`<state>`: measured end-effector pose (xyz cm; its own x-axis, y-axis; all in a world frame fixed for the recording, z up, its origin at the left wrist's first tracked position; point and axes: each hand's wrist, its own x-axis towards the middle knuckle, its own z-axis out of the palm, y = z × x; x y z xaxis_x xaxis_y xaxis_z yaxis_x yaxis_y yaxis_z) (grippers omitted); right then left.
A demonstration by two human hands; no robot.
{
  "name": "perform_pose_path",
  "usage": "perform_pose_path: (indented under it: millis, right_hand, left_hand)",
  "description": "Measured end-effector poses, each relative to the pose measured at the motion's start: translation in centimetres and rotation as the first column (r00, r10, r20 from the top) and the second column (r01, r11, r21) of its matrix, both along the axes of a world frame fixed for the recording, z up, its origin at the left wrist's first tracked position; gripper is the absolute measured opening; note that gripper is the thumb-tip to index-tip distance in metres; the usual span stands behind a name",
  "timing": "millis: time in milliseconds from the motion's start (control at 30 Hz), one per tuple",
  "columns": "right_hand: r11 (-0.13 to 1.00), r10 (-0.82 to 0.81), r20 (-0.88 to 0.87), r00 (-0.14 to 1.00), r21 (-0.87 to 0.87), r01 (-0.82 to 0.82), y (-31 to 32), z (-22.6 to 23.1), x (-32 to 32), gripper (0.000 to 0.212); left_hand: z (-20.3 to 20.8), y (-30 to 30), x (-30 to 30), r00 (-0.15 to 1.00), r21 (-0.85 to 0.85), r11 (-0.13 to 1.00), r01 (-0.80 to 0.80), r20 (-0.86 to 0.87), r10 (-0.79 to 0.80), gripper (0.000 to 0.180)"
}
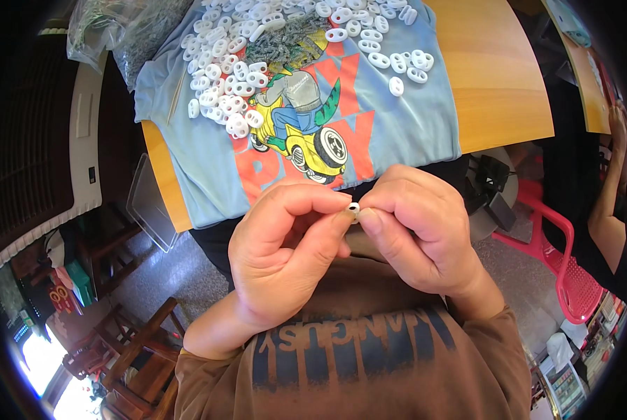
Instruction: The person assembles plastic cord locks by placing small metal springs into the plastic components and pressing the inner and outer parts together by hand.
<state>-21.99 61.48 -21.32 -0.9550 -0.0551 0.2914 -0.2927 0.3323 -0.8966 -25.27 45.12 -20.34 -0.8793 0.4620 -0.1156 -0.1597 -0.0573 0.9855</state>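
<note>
Close in front of my chest, my left hand [278, 248] pinches a small white plastic cord-lock piece [354, 208] between thumb and index finger. A dark hole shows in it. The thumb and index finger of my right hand [422, 234] are pressed together against the piece's right side; what they hold, if anything, is hidden. Beyond my hands, many white oval cord-lock pieces [235, 126] with two holes lie heaped on a light blue T-shirt [404, 133]. Among them is a grey pile of small metal springs [278, 47].
The T-shirt is spread over a wooden table [499, 77]. A clear plastic bag [149, 42] with grey contents sits at the far left, near thin sticks [176, 98]. To the right are a pink plastic chair [562, 259] and another person's arm [611, 189]. Wooden chairs [142, 357] stand lower left.
</note>
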Motion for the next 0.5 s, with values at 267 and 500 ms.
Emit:
perform_pose_path:
  millis: [267,500]
  right_hand:
    - [1.0,0.013,0.002,1.0,-0.019,-0.013,-0.02,-0.05,0.26,0.01]
    - [0.994,-0.014,0.102,0.995,-0.104,0.025,0.22,0.55,0.48,0.017]
  left_hand:
    - [0.2,-0.5,-0.2,0.984,0.069,0.997,-0.021,0.177,0.008,0.012]
    - [0.24,-0.57,-0.28,0.976,0.112,0.993,-0.027,0.219,0.002,0.013]
